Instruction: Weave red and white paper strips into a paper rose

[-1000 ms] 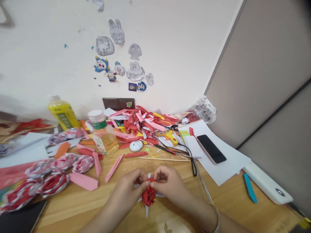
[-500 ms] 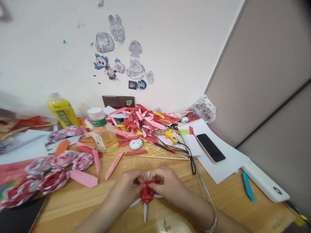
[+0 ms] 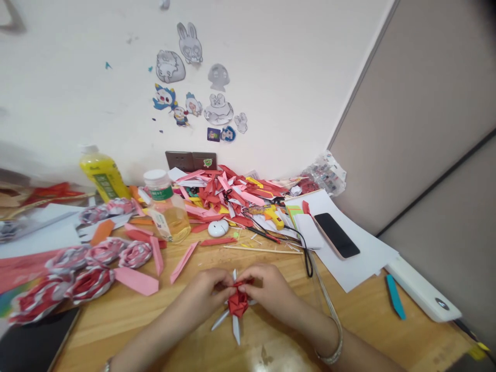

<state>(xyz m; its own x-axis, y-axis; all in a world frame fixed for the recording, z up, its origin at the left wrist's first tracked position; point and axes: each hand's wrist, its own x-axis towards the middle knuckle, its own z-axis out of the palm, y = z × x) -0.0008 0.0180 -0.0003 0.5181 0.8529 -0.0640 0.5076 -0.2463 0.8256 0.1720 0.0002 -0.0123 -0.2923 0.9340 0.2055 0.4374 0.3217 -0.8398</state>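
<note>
A red folded-paper piece with white paper points, an origami flower (image 3: 237,304), is held just above the wooden table between both hands. My left hand (image 3: 217,290) pinches its upper left side, thumb and fingers closed. On its upper right edge my right hand (image 3: 260,285) pinches the red paper, fingers closed too. White points stick out below, at the lower left and above; my fingers hide part of the upper side. Closest to my left hand on the table lies a folded pink paper strip (image 3: 183,262).
A heap of red and pink folded strips (image 3: 228,191) lies against the wall, beside a yellow glue gun (image 3: 273,216). Two bottles (image 3: 170,217) and several twisted paper roses (image 3: 91,284) are at the left. A phone (image 3: 336,235) rests on white paper at the right.
The origami flower has turned slightly in my fingers, its lower white points swinging to the right. Both hands still pinch it. The whole view has shifted a little.
</note>
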